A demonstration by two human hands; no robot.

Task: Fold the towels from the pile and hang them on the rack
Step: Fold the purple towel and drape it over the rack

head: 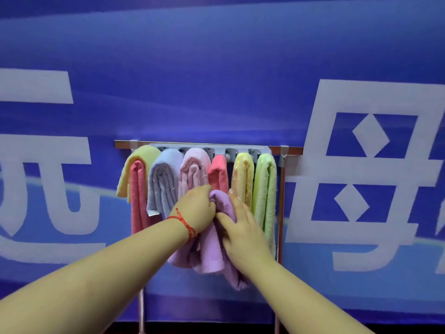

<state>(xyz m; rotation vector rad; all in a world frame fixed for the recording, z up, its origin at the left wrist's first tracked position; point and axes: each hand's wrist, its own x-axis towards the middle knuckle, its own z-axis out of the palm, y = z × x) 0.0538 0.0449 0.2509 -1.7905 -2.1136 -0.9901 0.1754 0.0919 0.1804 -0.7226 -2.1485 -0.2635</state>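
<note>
Both hands at the rack [289, 149], working a folded lilac towel [213, 247]. Left hand [196, 209] has its fingers curled over the towel's top fold, pinching it; judging by the grip, that keeps the fold from slipping open while it goes on. Right hand [243, 227] lies against the towel's right side, thumb pressed into the cloth, fingers mostly straight, steadying rather than clutching. The lilac towel sits in front of the rack, below the bar line, ends hanging down; whether it already rests on an arm is hidden by the hands.

Already draped on rack arms, left to right: yellow towel [134, 160], coral towel [137, 189], pale blue towel [163, 179], pink towel [193, 169], red towel [218, 173], second yellow towel [243, 177], green towel [265, 189]. They are packed side by side, so the free gap looks to be between red and second yellow, probably the target. Pile not in view. Task seems near done.
</note>
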